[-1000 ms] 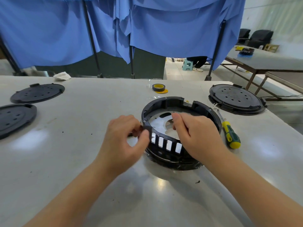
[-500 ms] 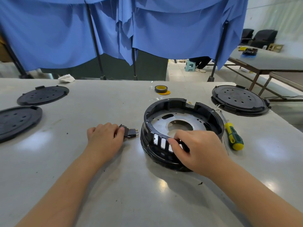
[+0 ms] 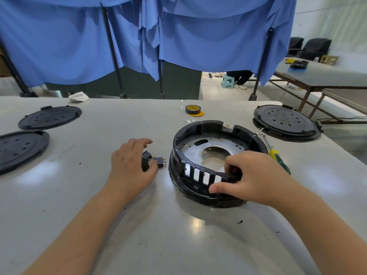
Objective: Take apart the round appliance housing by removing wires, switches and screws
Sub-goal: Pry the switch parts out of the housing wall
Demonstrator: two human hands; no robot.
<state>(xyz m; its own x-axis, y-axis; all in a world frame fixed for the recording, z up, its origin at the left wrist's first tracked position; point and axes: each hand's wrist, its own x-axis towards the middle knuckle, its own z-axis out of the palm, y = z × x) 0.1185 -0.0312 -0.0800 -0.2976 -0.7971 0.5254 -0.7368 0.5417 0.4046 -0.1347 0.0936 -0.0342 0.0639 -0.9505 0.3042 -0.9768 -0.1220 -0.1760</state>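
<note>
1. Centrally, toward the right half of the table (image 3: 178, 245): round black housing (image 3: 200, 191), open side up, metal plate inside with a large middle hole; slotted openings along the near wall.
2. Right hand (image 3: 252, 175) on the near rim of the housing, fingers curled over the rim from inside, thumb stretched along the outer wall below the slots; gripping the wall.
3. Left hand (image 3: 131, 167) lying on the table just left of the housing, fingers loosely bent, thumb pressed against small black switches (image 3: 154, 161) with metal prongs; switches on the table between hand and housing, apart from the housing wall. Whether pinched or merely touched: cannot tell for sure, though thumb and fingers close round one of them.
4. Behind the right hand, near the right edge: screwdriver (image 3: 278, 157) with yellow and green handle, partly hidden by the hand and housing.
5. Far right corner: round black lid (image 3: 286, 122) with holes, stacked on a similar part.
6. Left edge: two more black round lids (image 3: 49, 117), one behind the other, well apart from the housing.
7. Far edge, middle: roll of tape (image 3: 193, 109) with a yellow core; toward the far left, a crumpled white rag (image 3: 78, 96).
8. Beyond the table: blue curtains (image 3: 198, 36) on black poles.
</note>
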